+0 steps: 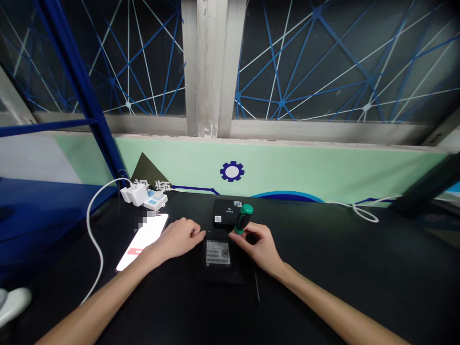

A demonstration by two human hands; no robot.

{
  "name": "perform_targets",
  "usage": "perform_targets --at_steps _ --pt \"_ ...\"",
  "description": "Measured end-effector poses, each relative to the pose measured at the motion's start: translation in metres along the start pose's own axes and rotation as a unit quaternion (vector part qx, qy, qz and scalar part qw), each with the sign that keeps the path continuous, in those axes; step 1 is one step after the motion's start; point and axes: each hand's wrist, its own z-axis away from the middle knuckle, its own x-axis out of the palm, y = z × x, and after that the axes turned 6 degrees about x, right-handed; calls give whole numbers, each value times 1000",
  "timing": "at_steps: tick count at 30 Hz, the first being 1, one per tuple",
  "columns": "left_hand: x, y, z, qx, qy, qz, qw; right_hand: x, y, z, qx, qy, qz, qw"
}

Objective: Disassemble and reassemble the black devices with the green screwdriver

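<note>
My right hand is closed around a screwdriver with a green and black handle, held upright with its tip down on a flat black device that lies label side up on the black table. My left hand rests at the device's upper left corner with its fingers curled, pressing on the table or the device's edge. Just behind the device sits a second black box with a small sticker on it.
A lit phone lies left of my left hand. Behind it sit a white charger and power strip with a white cable looping down the left. A green wall panel and window frame stand beyond the table's far edge.
</note>
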Motion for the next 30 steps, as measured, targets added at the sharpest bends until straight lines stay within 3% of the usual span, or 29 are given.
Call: perform_targets --at_steps 15,30 --pt "1 -2 0 5 -3 12 1000 -1 -5 -1 59 8 -33 998" --pt "1 -1 0 9 -7 6 1000 -1 -1 0 45 -14 -44 998"
